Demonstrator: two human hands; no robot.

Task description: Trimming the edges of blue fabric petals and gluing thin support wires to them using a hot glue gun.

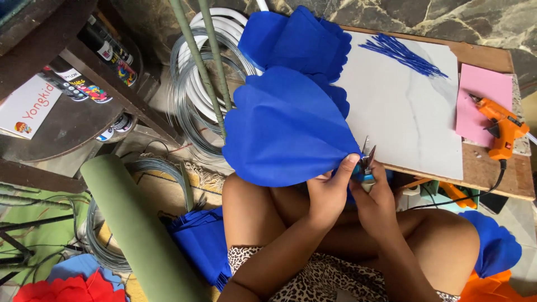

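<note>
My left hand (329, 190) pinches the narrow base of a big blue scalloped paper petal (285, 126), which fans out up and to the left. My right hand (376, 193) grips small blue-handled scissors (367, 162), blades pointing up beside the petal's base. More blue petals (299, 39) lie behind on the white board (408, 106). Both hands are over my lap, close together.
Blue paper strips (404, 54), pink sheet (481, 103) and an orange glue gun (500, 126) rest on the low board. Wire coils (193, 84), a green paper roll (134, 223), spray cans (92, 61) on a shelf, and red (70, 288) and blue paper (498, 246) surround me.
</note>
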